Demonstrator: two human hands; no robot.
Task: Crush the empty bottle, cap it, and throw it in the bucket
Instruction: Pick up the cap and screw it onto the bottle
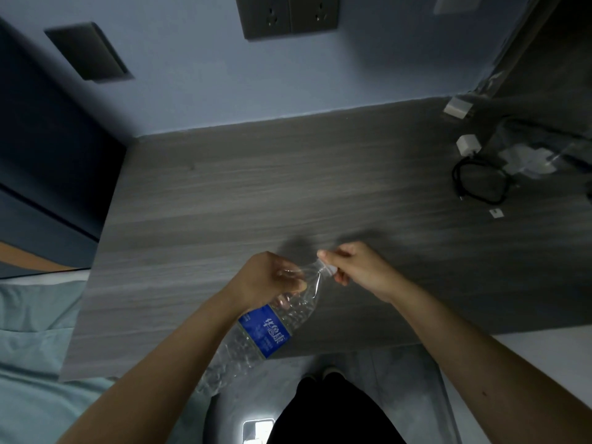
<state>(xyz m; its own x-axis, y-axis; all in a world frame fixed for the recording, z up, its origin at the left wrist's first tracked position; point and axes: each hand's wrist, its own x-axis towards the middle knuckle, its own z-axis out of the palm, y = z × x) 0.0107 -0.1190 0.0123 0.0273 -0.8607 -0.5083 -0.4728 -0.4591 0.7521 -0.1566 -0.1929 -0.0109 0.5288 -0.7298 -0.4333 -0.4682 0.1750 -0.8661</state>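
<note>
So the bottle (256, 341) is clear plastic, empty, with a blue label carrying white characters, and its upper part near the neck looks pinched and creased. It's held up in the air, tilted, over the near edge of the grey wood-grain table (288, 187), neck pointing away from the person. Left hand (266, 280) is wrapped around the upper body just below the neck. Right hand (352, 267) has its fingers pinched shut on the white cap (330, 270) at the mouth. Some black cable (480, 181) and white chargers sit far off on the right.
</note>
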